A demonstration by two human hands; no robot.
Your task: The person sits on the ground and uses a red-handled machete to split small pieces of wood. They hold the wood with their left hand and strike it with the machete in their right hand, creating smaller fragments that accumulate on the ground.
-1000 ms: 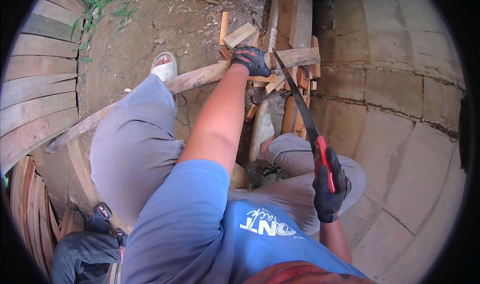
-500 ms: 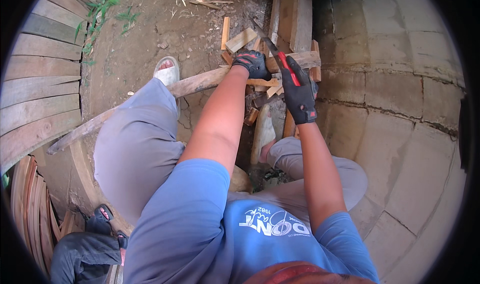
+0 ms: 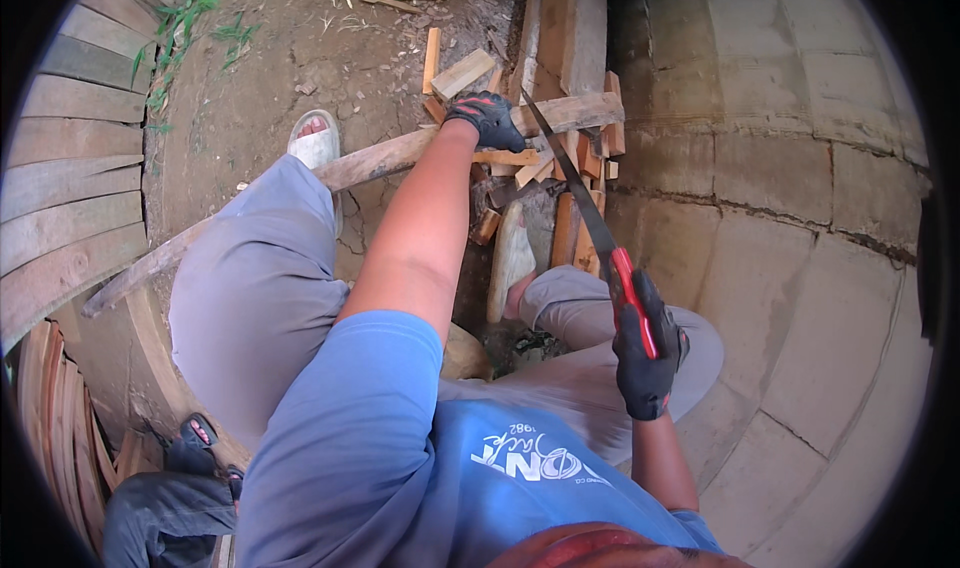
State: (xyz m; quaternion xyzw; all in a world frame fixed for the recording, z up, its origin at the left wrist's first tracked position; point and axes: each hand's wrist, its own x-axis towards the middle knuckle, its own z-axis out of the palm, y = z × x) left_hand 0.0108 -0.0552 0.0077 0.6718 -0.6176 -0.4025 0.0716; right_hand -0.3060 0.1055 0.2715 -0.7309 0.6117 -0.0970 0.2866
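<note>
My right hand (image 3: 648,353), in a black glove, is closed round the red handle of a handsaw (image 3: 585,198). The blade slants up and left, and its far end lies against a long wooden board (image 3: 380,161). My left hand (image 3: 487,120), gloved in black with red marks, grips the board just left of the blade. The board runs from the lower left, past my left leg, to its end right of the blade. Under and around that end lie several short wood offcuts (image 3: 465,71).
A concrete block wall (image 3: 770,178) rises on the right. Thick timbers (image 3: 570,28) lie at the top, beside bare soil (image 3: 300,58). Wooden slats (image 3: 85,138) line the left, with stacked boards (image 3: 60,408) below. Another person's legs (image 3: 165,508) show at the lower left.
My right hand has drawn the saw back toward me, so much more of the blade shows. My left hand keeps its grip on the board. The whole view has shifted slightly.
</note>
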